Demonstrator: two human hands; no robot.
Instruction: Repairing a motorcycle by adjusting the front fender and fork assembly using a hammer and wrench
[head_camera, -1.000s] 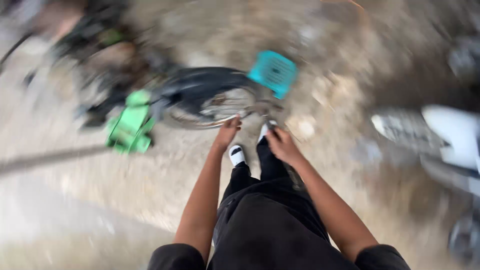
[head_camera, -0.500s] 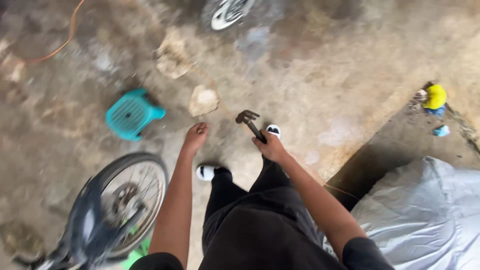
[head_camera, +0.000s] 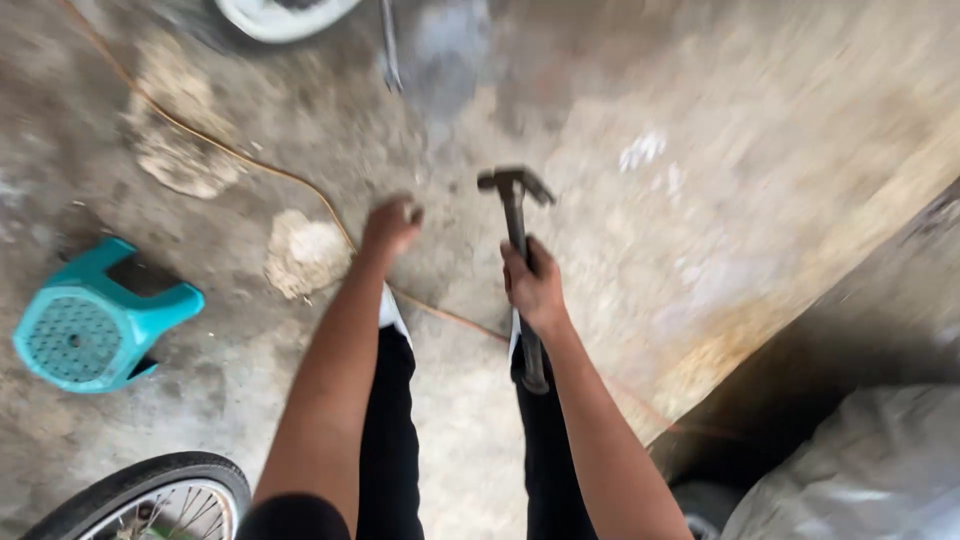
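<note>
- Steel and dark, the hammer (head_camera: 518, 262) sits in my right hand (head_camera: 533, 285); my fingers are wrapped tight round the middle of its handle.
- Its long axis runs almost straight away from me, head end farthest from my body and handle end back toward my right leg, leaning only slightly to the left at the top.
- The head lies crosswise to the handle, claw end toward the right.
- My left hand (head_camera: 390, 225) hangs just to the left of the hammer, apart from it; it is blurred, the fingers look curled in loosely, and I cannot tell whether it holds anything.
- An orange cord (head_camera: 300, 185) trails over the concrete floor (head_camera: 700, 150) from far left of the hammer and passes beneath my left hand.
- A teal plastic stool (head_camera: 95, 320) stands well to the left of the hammer, and a bicycle wheel (head_camera: 150, 495) shows below it, nearer me.
- A grey cover (head_camera: 860, 470) lies to the right of the hammer, nearer me.
- Against half a second ago: the hammer stands more upright in view with its head clearer, the stool sits farther left, and the wheel has slid mostly out of view.
</note>
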